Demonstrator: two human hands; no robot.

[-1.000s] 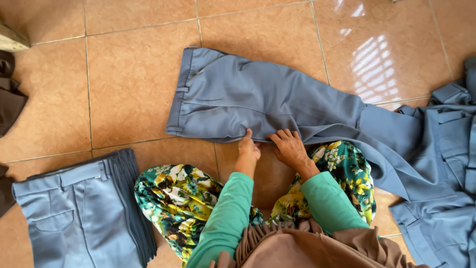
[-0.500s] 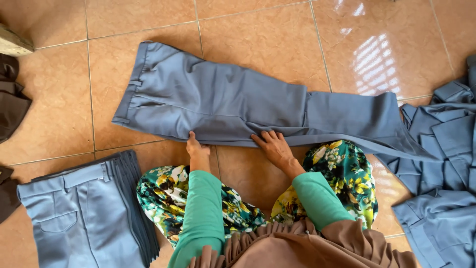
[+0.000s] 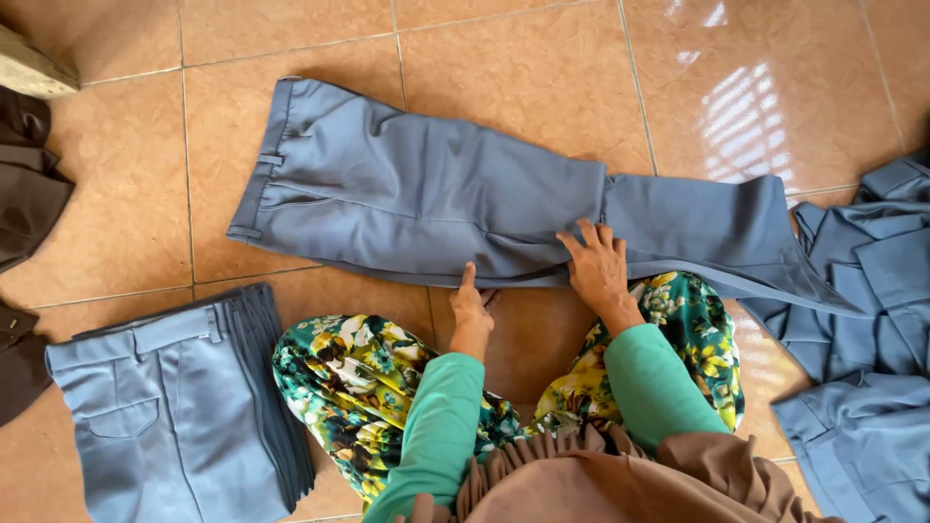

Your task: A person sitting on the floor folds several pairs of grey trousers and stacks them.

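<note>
Tiled floor [image 3: 116, 194], grey trousers [image 3: 417, 194] flat under both hands [image 3: 538, 291]

I see no packages, labels, signs or screens anywhere in my view.
</note>
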